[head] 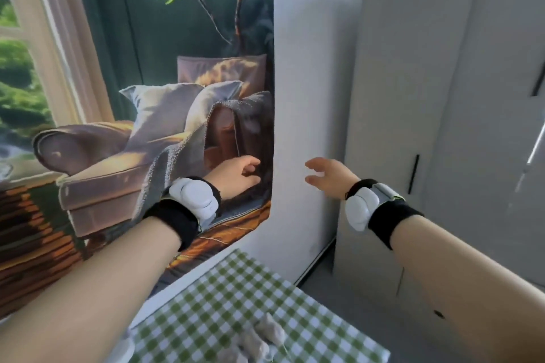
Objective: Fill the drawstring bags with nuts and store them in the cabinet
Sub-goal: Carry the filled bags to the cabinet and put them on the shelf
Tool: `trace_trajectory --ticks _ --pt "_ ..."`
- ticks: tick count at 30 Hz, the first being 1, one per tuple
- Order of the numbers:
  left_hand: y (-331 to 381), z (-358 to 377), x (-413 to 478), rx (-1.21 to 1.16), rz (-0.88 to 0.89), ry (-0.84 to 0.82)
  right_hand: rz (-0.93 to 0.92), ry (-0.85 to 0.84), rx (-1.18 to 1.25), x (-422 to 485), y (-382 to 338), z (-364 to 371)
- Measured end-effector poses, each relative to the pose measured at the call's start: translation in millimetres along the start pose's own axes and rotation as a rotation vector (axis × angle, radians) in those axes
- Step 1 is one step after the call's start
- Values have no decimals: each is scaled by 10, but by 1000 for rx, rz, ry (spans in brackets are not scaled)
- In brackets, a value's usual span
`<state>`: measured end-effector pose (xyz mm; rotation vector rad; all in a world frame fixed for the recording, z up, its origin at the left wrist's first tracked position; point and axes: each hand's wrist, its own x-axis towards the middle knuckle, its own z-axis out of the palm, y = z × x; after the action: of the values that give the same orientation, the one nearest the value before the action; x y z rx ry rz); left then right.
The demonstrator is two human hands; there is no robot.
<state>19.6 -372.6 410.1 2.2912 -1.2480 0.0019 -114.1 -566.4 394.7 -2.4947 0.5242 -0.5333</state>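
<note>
Both my hands are raised in front of me at mid-height, well above the table. My left hand (236, 174) holds nothing and its fingers are loosely curled in front of the wall hanging. My right hand (327, 175) is open with fingers spread, in front of the white wall. Several small beige drawstring bags (259, 339) lie on the green checked tablecloth (206, 303) at the bottom of the view. The grey cabinet (407, 97) stands to the right, its door shut, with a thin black handle (413, 174).
A printed wall hanging (147, 97) showing an armchair, pillows and a plant covers the left wall. A white wall strip (309, 82) separates it from the cabinet. Grey floor (318, 280) shows between the table corner and the cabinet. A white object (124, 348) sits at the table's left edge.
</note>
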Motion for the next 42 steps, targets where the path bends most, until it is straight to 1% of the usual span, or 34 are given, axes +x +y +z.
trace_trajectory --ticks 2,4,7,10,13,17,21,26,29,32,33,36,37,40,42 --pt "171 110 105 -7 47 -10 24 4 -34 -63 138 -140" --pt "502 457 340 -22 118 -46 96 39 -68 -156 599 -389" --pt "812 823 691 -45 156 -82 154 66 -88 -166 1147 -741" --pt "1242 1296 1252 -118 137 -56 203 106 -68 -63 1858 -1283" --pt "1681 1711 1769 -189 103 -60 280 88 -75 58 2537 -1774" --pt "2159 2236 2365 -273 77 -60 349 100 -66 280 3364 -2230" --pt "2428 2536 2733 -259 69 -71 369 107 -53 432 3797 -2386" --pt "2655 2845 3416 -278 88 -82 390 153 -5 848 4244 -2502" --pt "2706 3051 3925 -267 108 -153 404 174 -28 1165 4442 -2611" --pt "2690 3334 4461 -210 129 -293 425 209 -50 1526 4662 -2741" --pt "2706 3421 4644 -208 130 -316 438 211 -57 1656 4729 -2797" --pt "2789 3738 5171 -196 119 -327 450 247 -58 2054 5033 -2930" --pt "2818 3758 5209 -196 112 -321 448 274 -40 2087 5038 -2947" --pt "2965 4104 5641 -262 52 -313 455 343 28 2410 5374 -2949" --pt "3034 4325 5841 -270 17 -335 461 352 74 2589 5595 -2895"
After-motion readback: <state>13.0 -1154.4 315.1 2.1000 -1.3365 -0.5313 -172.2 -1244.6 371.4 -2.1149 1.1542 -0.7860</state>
